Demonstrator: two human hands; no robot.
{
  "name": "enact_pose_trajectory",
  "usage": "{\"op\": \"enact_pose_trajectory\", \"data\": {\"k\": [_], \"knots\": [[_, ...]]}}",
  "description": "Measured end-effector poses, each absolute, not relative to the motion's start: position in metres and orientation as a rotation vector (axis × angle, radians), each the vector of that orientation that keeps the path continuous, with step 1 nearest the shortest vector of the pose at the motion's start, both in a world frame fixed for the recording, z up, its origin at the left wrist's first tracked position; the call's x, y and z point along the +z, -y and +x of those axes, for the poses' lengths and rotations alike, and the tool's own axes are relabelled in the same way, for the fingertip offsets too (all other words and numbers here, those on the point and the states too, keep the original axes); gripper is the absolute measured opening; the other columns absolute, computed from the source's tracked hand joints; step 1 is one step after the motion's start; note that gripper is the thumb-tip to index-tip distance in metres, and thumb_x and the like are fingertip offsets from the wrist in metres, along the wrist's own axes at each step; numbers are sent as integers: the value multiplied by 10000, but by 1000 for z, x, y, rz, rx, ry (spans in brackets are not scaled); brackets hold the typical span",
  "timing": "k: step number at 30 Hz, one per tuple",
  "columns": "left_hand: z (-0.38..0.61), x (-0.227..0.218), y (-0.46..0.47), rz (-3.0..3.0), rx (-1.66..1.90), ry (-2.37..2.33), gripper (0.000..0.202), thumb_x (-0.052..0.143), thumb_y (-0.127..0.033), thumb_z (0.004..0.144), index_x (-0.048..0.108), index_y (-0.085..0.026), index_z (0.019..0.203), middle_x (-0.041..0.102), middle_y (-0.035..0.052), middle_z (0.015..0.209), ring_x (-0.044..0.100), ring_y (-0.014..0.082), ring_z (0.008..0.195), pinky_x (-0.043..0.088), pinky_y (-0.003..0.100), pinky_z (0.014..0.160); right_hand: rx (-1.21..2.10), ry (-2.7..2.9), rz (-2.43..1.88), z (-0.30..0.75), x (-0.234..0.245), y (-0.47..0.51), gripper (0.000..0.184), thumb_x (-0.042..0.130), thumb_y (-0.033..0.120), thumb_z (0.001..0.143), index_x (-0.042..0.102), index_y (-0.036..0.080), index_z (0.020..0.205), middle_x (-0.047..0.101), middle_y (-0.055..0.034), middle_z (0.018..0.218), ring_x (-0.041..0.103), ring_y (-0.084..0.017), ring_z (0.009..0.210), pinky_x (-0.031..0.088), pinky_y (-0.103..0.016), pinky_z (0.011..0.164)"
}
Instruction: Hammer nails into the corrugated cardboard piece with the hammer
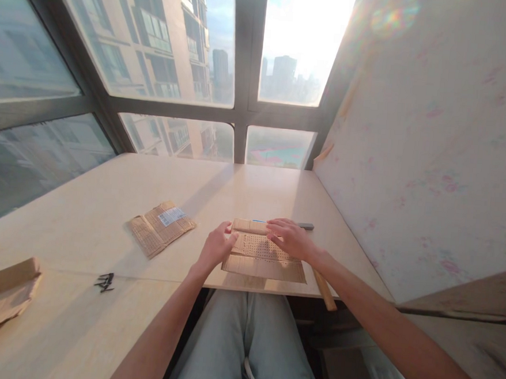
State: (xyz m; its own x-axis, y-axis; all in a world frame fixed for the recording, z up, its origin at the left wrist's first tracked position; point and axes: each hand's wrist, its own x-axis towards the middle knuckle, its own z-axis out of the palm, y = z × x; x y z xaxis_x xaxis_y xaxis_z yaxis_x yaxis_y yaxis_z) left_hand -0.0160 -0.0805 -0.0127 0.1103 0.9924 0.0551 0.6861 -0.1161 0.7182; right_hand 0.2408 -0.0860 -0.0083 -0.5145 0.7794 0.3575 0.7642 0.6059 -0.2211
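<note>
A creased piece of cardboard (269,268) with rows of small dark holes or dots lies near the table's front edge. My left hand (218,246) grips its left side, thumb on top and fingers curled at the edge. Across its upper right part rests my right hand (292,238), fingers stretched out and palm down. Behind that hand a thin blue stick (258,220) and a grey flat-ended bar (306,226) partly show. A wooden handle (324,290) sticks out past the table edge under my right forearm; its other end is hidden.
Left of my hands lies a folded cardboard piece (159,229) with a white label. Several small black screws or nails (105,282) are heaped farther left, beside a bent cardboard flap (7,296). Windows rise behind the table (83,201), and a flowered wall (432,167) borders the right.
</note>
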Motion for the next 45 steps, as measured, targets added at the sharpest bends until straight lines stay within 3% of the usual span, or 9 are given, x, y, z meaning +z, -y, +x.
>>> {"op": "enact_pose_trajectory", "data": {"k": [5, 11, 17, 21, 25, 28, 34, 45], "knots": [[-9, -23, 72, 1677, 948, -1662, 342, 561, -242, 821, 621, -119, 1134, 705, 82, 896, 666, 183, 765, 498, 297, 751, 76, 2417, -1322, 237, -11, 79, 262, 592, 249, 921, 658, 174, 1163, 674, -130, 1222, 595, -264, 1154, 467, -428, 990], [-3, -40, 64, 1528, 1146, -1592, 303, 581, -274, 798, 644, -129, 1056, 693, 69, 832, 651, 175, 711, 486, 274, 674, 69, 2407, -1261, 236, -19, 73, 274, 584, 245, 926, 653, 139, 1169, 654, -158, 1253, 579, -266, 1177, 450, -435, 1017], [0, -40, 60, 1508, 1078, -1600, 262, 563, -252, 824, 659, -116, 1027, 697, 90, 862, 649, 174, 696, 487, 271, 642, 57, 2437, -1273, 231, -18, 74, 260, 493, 265, 979, 672, 178, 1146, 672, -116, 1243, 598, -234, 1173, 448, -394, 1029], [0, -39, 64, 1745, 1040, -1647, 344, 506, -224, 880, 619, -135, 1193, 691, 114, 966, 654, 188, 757, 517, 327, 753, 15, 2526, -1275, 231, -17, 80, 392, 472, 396, 987, 608, 176, 1282, 615, -129, 1334, 529, -267, 1275, 406, -431, 1072], [-1, -33, 68, 2332, 978, -1519, 320, 486, -214, 913, 649, -217, 1189, 582, 144, 1310, 585, 256, 1134, 468, 428, 952, -33, 2576, -1322, 230, -17, 86, 467, 462, 479, 972, 581, 216, 1338, 540, -136, 1419, 473, -296, 1327, 383, -471, 1084], [-1, -27, 67, 2589, 784, -1340, 278, 479, -264, 939, 681, -244, 1130, 541, 112, 1397, 448, 289, 1328, 427, 486, 1011, -65, 2564, -1326, 227, -14, 88, 462, 477, 504, 957, 633, 216, 1283, 569, -148, 1375, 497, -295, 1296, 390, -461, 1071], [-1, -27, 63, 2586, 676, -1228, 337, 414, -290, 972, 666, -203, 1178, 533, 137, 1409, 419, 273, 1368, 423, 501, 1052, -101, 2524, -1352, 224, -13, 88, 472, 479, 524, 948, 663, 209, 1247, 574, -159, 1357, 522, -306, 1248, 411, -466, 1037], [-7, -26, 60, 2544, 825, -1173, 264, 503, -298, 934, 708, -211, 1076, 567, 126, 1374, 451, 268, 1346, 417, 518, 1079, -49, 2620, -1446, 219, -2, 88, 483, 462, 523, 957, 651, 214, 1276, 501, -168, 1448, 439, -326, 1344, 287, -546, 1117]]}}
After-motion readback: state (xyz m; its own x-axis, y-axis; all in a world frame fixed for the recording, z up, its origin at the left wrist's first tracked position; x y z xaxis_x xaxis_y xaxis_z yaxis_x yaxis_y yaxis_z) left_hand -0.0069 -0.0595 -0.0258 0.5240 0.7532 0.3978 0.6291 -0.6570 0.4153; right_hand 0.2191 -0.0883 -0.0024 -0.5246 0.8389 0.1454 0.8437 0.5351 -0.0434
